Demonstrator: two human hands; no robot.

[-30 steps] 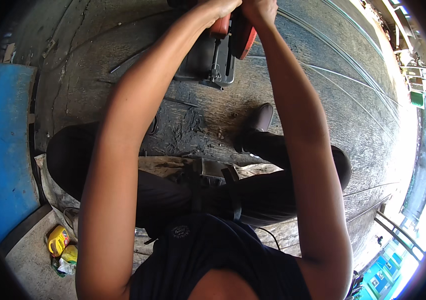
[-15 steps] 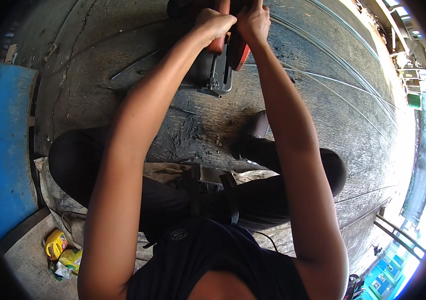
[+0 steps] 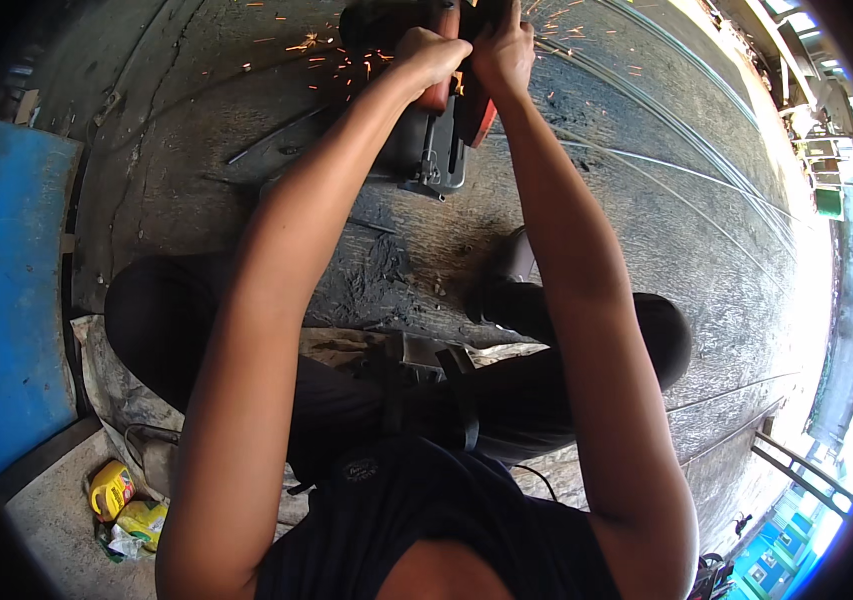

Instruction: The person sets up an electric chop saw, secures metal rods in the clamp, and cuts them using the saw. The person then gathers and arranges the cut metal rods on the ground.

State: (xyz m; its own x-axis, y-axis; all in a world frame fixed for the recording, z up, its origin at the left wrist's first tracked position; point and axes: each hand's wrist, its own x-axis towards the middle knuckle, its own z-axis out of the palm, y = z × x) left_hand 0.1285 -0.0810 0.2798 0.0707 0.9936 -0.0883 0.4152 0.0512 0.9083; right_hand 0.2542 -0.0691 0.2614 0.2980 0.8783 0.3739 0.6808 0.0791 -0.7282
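Both my arms reach forward to a red and black cut-off saw (image 3: 437, 95) at the top edge of the view. Its upper part is cut off by the frame. My left hand (image 3: 431, 56) is closed against the red handle part. Beside it, my right hand (image 3: 503, 58) is closed on the saw near the red guard (image 3: 482, 125), with one finger pointing up. The undersides of its fingers are hidden. The saw's grey metal base and clamp (image 3: 437, 165) stick out toward me. Orange sparks (image 3: 312, 45) fly out on both sides of the saw.
Long thin metal rods (image 3: 667, 120) lie on the worn floor to the right. A short dark rod (image 3: 272, 138) lies left of the saw. A blue panel (image 3: 12, 290) stands at far left, with a yellow bottle (image 3: 112, 490) below it. My bent legs frame the near floor.
Sparks have appeared around the saw, where none showed before. My left hand has dipped very slightly; both hands stay on the saw.
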